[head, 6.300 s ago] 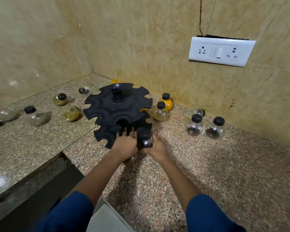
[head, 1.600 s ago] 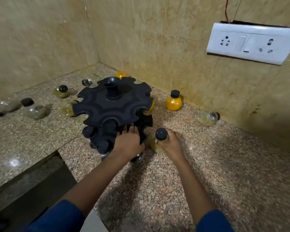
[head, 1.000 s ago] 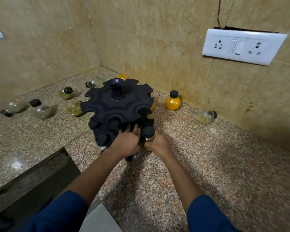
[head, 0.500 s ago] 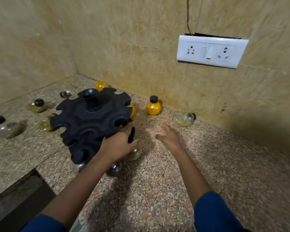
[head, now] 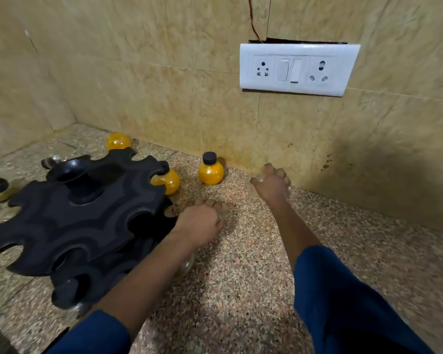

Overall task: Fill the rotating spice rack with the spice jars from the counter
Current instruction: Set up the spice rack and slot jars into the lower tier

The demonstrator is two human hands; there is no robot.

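You are partway through: the spice rack [head: 79, 221] has a few jars seated in its lower tier, while the upper tier's notches nearest you look empty. Your right hand [head: 271, 186] is curled over a clear jar [head: 252, 183] lying by the wall, mostly hidden, so I cannot tell how firm the hold is. Your left hand [head: 198, 223] rests loosely closed at the rack's edge. An orange jar [head: 211, 172] and others wait on the counter [head: 241, 290].

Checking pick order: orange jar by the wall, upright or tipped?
Upright. The orange jar stands on the counter with its black cap on top, near the wall.
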